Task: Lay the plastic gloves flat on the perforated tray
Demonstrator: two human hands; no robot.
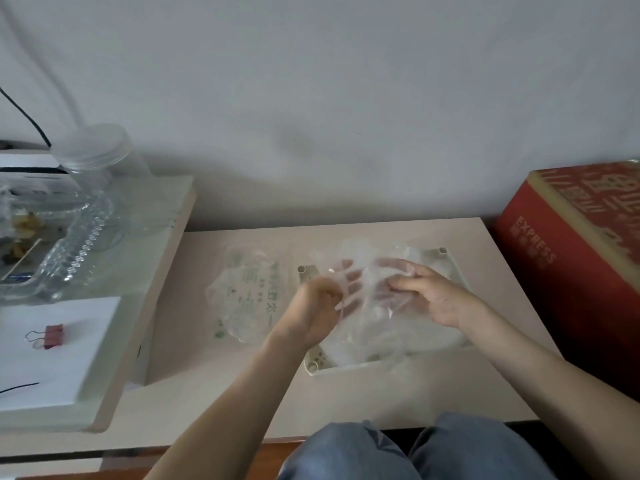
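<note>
Currently holding the gloves point(367, 299) as 1 crumpled clear wad just above the tray point(446, 263), with lower folds drooping onto it. Cannot split the wad into separate gloves through the blur. Not flat yet.

Pinching the near-left edge with the left hand point(311, 308): curled, thumb in front, fingers point(350, 277) showing pink through the film behind. Gripping the opposite side with the right hand point(434, 296), thumb and forefinger closed on the film, tips veiled by it.

Seeing the tray square on the low table point(346, 396), a printed bag point(249, 292) just beside it on the left, a red box point(571, 244) off to the right.

Handling, by judgement:
- Expect almost no weight, no stiffness and heavy static cling. Will likely stick to skin and to itself, and lift on any draught.
- Could probably tear at the finger webs if yanked.
- Take hold at the cuff hem with 2 pinches well apart, not mid-palm.
- Tension lightly, lower the fingertip end first, then draw the cuff back to push air out.
- Release 1 hand at a time. Press down with flat fingers before letting go, else expect cling to peel it back up.
- Watch the corner posts point(442, 251): possible snag.
- Keep off the bag: similar film, easy to lift both together.
</note>
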